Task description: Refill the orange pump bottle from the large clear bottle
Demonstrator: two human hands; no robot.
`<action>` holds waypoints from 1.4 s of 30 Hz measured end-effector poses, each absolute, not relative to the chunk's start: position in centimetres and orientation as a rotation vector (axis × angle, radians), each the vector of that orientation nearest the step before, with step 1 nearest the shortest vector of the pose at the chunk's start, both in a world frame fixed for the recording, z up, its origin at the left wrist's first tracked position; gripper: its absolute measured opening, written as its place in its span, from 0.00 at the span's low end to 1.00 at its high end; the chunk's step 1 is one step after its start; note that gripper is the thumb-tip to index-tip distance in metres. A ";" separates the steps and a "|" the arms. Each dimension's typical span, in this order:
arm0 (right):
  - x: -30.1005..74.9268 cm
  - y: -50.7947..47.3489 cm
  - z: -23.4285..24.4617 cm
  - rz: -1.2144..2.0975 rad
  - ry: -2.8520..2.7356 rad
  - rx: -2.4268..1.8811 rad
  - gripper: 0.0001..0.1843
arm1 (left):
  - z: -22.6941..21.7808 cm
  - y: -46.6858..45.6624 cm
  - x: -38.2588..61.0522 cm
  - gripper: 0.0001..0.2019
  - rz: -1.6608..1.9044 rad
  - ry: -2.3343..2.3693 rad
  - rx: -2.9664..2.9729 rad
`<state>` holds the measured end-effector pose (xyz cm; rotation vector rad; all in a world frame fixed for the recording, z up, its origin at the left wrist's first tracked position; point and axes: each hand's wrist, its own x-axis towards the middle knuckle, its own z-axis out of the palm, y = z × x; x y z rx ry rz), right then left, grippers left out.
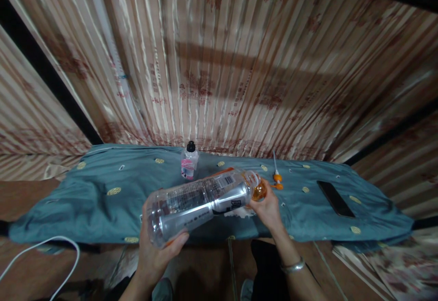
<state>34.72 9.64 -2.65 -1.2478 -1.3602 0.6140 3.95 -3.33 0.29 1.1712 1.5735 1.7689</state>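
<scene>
I hold a large clear plastic bottle (201,203) on its side above the front edge of a teal cloth (102,200). My left hand (155,250) is wrapped round the bottle's base. My right hand (268,209) grips the neck end, fingers closed on the orange cap (258,190). The bottle looks empty and has a dark label with a barcode. A silver bangle sits on my right wrist.
A small bottle (189,160) with a black cap and pink label stands at the back of the cloth. An orange-handled tool (276,176) lies to the right, a black phone (335,198) farther right. A white cable (44,250) curls at lower left. A striped curtain hangs behind.
</scene>
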 end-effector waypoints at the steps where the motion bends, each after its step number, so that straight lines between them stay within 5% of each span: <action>1: 34.7 9.6 -2.6 0.620 -1.360 -1.242 0.33 | 0.6 -3.4 4.4 0.44 1.795 1.584 1.157; 42: 34.6 9.5 -2.3 0.637 -1.360 -1.249 0.34 | 1.1 -3.4 5.2 0.45 1.824 1.580 1.114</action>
